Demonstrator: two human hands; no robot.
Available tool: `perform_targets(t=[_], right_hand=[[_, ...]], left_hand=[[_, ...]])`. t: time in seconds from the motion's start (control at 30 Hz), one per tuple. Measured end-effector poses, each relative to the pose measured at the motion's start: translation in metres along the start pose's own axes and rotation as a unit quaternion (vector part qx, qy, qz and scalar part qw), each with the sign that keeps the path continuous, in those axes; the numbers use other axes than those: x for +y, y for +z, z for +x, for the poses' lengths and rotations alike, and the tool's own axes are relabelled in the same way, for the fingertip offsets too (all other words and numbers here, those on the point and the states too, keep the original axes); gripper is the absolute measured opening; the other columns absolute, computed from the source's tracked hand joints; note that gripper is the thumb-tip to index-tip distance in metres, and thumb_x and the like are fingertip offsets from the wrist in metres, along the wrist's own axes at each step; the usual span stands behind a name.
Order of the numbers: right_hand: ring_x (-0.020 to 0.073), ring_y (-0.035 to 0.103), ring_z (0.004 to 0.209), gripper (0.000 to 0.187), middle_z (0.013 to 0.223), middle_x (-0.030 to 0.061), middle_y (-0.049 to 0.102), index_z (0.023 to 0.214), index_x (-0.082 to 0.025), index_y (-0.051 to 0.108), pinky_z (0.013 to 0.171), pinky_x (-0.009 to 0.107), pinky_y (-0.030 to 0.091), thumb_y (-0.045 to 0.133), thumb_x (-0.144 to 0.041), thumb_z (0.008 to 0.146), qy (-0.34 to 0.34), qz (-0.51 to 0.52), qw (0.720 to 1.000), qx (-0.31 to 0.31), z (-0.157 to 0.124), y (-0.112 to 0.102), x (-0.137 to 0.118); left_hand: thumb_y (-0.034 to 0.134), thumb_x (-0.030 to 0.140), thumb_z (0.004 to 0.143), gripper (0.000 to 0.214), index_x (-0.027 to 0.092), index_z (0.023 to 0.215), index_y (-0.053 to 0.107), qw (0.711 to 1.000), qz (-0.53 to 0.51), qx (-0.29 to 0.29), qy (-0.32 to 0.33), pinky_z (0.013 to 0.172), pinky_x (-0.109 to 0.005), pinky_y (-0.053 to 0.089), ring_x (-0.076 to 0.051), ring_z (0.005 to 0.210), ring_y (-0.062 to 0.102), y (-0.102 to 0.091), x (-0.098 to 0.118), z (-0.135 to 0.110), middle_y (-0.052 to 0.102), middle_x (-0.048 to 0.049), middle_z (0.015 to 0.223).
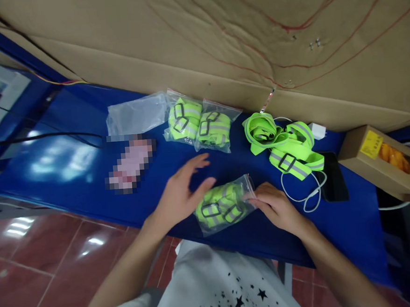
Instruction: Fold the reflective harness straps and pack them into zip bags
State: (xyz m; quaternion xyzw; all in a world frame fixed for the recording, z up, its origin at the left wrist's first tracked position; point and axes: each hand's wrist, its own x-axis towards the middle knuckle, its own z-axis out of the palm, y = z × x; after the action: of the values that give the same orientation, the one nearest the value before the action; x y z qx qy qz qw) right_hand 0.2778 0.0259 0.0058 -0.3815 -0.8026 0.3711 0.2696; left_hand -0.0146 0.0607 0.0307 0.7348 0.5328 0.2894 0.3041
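A clear plastic bag (226,203) stuffed with a neon-yellow reflective strap lies on the blue table (69,167) right in front of me. My right hand (277,208) pinches the bag's open end at its right side. My left hand (181,192) rests against the bag's left end, fingers stretched out and apart. Two more packed bags (201,124) lie further back, touching each other. A pile of loose neon straps (285,145) sits to the right of them.
An empty clear bag (135,114) lies at the back left, a blurred pink item (131,163) near it. A black phone (333,182) with white cable, a white charger (317,130) and a cardboard box (381,160) stand right. Cardboard sheeting lines the back.
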Motion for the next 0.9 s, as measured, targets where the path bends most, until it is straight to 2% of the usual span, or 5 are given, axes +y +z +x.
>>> perform_targets(t=[0.13,0.3,0.47,0.63,0.9], right_hand=[[0.0166,0.061,0.074,0.017,0.079,0.002,0.067,0.103,-0.023,0.072,0.074,0.033,0.048,0.055,-0.023,0.104,-0.028,-0.034,0.999,0.016,0.002,-0.002,-0.001],[0.0189,0.065,0.08,0.017,0.089,0.0029,0.072,0.11,-0.025,0.068,0.082,0.039,0.05,0.064,-0.015,0.097,-0.022,-0.02,0.994,0.109,-0.005,-0.003,0.007],[0.022,0.065,0.097,0.01,0.099,0.0062,0.065,0.095,-0.024,0.065,0.087,0.04,0.051,0.067,-0.014,0.094,0.018,-0.003,0.993,0.118,-0.006,-0.009,0.013],[0.0198,0.064,0.101,0.019,0.117,0.0084,0.059,0.112,-0.027,0.069,0.087,0.036,0.055,0.069,-0.019,0.095,0.09,0.033,0.992,0.076,-0.005,-0.012,0.015],[0.0188,0.066,0.099,0.014,0.111,0.007,0.064,0.107,-0.027,0.071,0.082,0.033,0.056,0.067,-0.019,0.097,0.103,0.066,0.991,0.048,-0.004,-0.015,0.013]], left_hand=[[0.061,0.052,0.097,0.06,0.021,0.148,0.05,0.973,-0.093,-0.211,0.022,0.103,-0.039,0.052,-0.026,0.127,0.063,0.025,0.025,0.046,0.062,-0.0123,0.145],[0.069,0.048,0.092,0.059,0.021,0.143,0.055,0.881,-0.25,-0.399,-0.036,0.084,-0.031,0.053,-0.022,0.11,0.069,0.033,0.014,0.08,0.071,-0.0116,0.126],[0.082,0.03,0.081,0.067,0.02,0.139,0.05,0.854,-0.399,-0.315,-0.115,0.085,-0.032,0.053,-0.02,0.094,0.072,0.037,0.002,0.075,0.073,-0.005,0.1],[0.083,0.025,0.079,0.058,0.021,0.13,0.055,0.839,-0.45,-0.262,-0.159,0.087,-0.034,0.054,-0.02,0.094,0.071,0.042,0.001,0.073,0.071,-0.0032,0.097],[0.07,0.034,0.093,0.053,0.024,0.14,0.048,0.82,-0.43,-0.332,-0.183,0.088,-0.036,0.055,-0.022,0.103,0.072,0.038,0.004,0.07,0.074,-0.009,0.114]])
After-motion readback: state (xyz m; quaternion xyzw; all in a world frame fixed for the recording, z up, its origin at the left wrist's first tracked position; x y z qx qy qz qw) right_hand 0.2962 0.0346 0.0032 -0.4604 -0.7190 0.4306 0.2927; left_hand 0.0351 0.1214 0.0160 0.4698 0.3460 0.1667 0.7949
